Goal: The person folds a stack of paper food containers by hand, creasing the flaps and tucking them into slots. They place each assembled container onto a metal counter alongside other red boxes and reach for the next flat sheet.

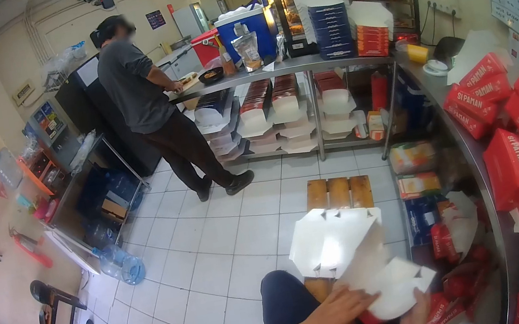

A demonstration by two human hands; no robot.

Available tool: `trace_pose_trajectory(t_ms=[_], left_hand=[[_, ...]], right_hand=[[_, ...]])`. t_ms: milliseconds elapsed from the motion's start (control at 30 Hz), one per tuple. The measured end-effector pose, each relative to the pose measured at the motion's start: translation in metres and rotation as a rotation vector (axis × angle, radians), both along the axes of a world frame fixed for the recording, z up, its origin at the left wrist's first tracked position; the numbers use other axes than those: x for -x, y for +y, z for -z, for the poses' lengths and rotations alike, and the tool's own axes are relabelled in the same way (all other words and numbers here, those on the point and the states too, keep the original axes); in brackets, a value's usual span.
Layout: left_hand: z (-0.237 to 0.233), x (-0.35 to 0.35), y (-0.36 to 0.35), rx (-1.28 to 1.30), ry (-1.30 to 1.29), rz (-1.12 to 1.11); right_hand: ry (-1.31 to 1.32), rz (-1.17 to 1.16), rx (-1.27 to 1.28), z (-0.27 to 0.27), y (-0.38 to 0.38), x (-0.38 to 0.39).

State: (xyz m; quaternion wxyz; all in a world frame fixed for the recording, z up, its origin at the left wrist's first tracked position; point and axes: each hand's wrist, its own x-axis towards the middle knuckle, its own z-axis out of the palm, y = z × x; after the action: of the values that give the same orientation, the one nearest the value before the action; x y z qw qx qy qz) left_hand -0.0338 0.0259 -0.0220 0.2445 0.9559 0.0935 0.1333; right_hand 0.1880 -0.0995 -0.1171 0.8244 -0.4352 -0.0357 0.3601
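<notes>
White-tiled floor (pixel 219 250) runs through a cramped shop kitchen. At far left one large water bottle (pixel 123 265) lies on the tiles beside a metal rack. One other person (pixel 140 93) stands further back, turned away, with both arms forward over the rear worktop (pixel 298 64). Centre frame, one wooden stool (pixel 339 193) with three slats stands on the floor before the shelves.

Two hands of the wearer are in view, low in the frame. The left forearm enters from the lower left and lies across the knee. The left hand (pixel 338 316) is palm down, fingers extended and clamped on the lower edge of a white carton (pixel 337 244). That carton is unfolded, flaps splayed, and is held in the air above the lap, just in front of the stool. It may be two blanks overlapped; the view does not settle this.

The right hand (pixel 419 320) is cut off by the frame edge. Its fingers rise against the carton's right underside, and I cannot tell whether it is closed.

At right, the side worktop (pixel 427 84) carries a heap of red cartons (pixel 512 169), well over ten.
</notes>
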Motion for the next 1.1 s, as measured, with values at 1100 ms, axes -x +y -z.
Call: trace_pose_trajectory(t_ms=[1100], left_hand=[[-0.015,-0.038,-0.045,1.690,-0.852,-0.498]], right_hand=[[-1.046,-0.039,0.100,-0.083,0.038,0.090]])
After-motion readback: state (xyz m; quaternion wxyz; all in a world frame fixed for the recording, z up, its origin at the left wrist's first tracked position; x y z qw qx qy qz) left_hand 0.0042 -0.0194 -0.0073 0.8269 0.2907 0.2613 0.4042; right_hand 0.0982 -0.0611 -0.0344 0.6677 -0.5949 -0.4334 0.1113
